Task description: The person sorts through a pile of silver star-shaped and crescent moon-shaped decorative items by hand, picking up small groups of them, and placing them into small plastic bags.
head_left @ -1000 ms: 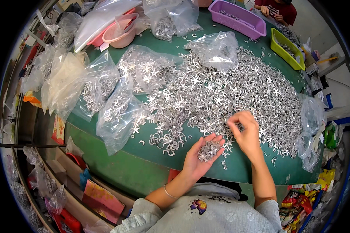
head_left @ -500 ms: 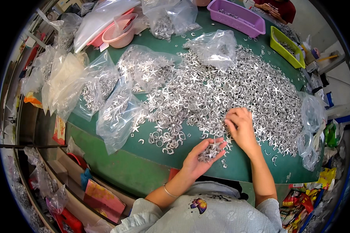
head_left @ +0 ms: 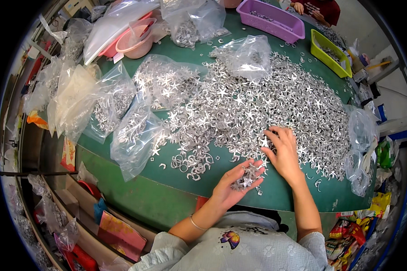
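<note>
A wide heap of small silver star-shaped and ring-shaped metal pieces covers the green table. My left hand is cupped palm up at the table's near edge and holds a small bunch of silver pieces. Just to its right, my right hand lies palm down on the near side of the heap, fingers spread and touching the pieces.
Several clear plastic bags of silver pieces lie on the left and far side of the table. A pink bowl, a purple tray and a green tray stand at the back. Another person's hands show at the far edge.
My right hand has slid left and nearer along the heap toward my left hand. The left hand has risen slightly, still cupping its bunch of pieces.
</note>
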Available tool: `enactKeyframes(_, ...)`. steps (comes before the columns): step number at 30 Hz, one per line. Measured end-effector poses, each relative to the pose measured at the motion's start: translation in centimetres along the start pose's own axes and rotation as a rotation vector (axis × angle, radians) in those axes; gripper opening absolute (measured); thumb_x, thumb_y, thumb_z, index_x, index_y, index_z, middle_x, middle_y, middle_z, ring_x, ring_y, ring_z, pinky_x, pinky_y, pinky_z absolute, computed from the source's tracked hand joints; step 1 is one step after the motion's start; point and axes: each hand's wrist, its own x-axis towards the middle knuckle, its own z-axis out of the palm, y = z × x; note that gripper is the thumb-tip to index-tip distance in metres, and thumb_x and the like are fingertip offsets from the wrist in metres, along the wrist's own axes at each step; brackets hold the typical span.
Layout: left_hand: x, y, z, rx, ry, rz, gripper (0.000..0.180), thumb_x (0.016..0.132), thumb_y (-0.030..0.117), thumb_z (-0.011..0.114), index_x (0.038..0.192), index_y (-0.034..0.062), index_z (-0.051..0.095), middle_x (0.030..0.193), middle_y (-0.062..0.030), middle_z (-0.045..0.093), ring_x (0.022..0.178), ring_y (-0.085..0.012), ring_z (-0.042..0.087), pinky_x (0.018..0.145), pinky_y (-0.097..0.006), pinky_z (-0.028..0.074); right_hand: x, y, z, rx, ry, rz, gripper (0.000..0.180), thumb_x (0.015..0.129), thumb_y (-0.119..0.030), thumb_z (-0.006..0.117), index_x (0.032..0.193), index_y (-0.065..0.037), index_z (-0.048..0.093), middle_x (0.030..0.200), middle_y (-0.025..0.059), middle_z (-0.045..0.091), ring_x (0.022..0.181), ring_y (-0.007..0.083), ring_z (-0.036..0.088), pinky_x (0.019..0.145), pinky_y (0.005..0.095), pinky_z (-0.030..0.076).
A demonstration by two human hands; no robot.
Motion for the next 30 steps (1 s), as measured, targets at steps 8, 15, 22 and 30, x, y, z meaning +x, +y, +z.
enactKeyframes(8,-0.1,-0.4,-1.7,-0.091,-0.135,-0.014,0.047,0.096,0.024,0.055,0.136,0.0018,0.044,0.12,-0.0139,0.054,0.12,-0.0306,0.052,0.106,-0.05,0.04,-1.2,1.5,-0.5,-0.018,0.11,0.027,0.024,0.07,-0.009,0.077,0.089,-0.004,0.064,0.093,0.0082,0.063,0.097,0.027,0.057,0.094,0.0402,0.035)
enactKeyframes(15,0.1,-0.4,0.5,-0.094,0.057,-0.004,0.041,0.099,0.021,0.048,0.134,0.0004,0.047,0.123,-0.0141,0.056,0.122,-0.0305,0.051,0.107,-0.049,0.04,-1.5,0.1,-2.5,0.72,-0.092,0.282,0.01,0.08,-0.008,0.071,0.083,-0.003,0.064,0.094,0.0081,0.062,0.095,0.0243,0.057,0.089,0.0355,0.042)
enactKeyframes(22,0.2,-0.7,-0.8,-0.122,-0.014,-0.03,0.036,0.099,0.021,0.048,0.128,0.0008,0.052,0.128,-0.016,0.055,0.123,-0.0325,0.051,0.107,-0.049,0.04,0.3,-1.8,-1.0,0.282,-0.061,0.098,0.019,0.076,-0.015,0.075,0.089,-0.005,0.066,0.099,0.0083,0.058,0.1,0.0264,0.052,0.089,0.0376,0.038)
enactKeyframes(30,-0.3,-0.8,-0.6,-0.161,0.089,-0.051,0.033,0.096,0.021,0.052,0.125,0.0042,0.055,0.133,-0.019,0.052,0.124,-0.0347,0.05,0.102,-0.048,0.044,0.7,-1.6,0.8,0.07,-0.133,-0.051,0.019,0.073,-0.013,0.075,0.088,-0.005,0.067,0.106,0.007,0.055,0.108,0.0258,0.047,0.093,0.0419,0.033)
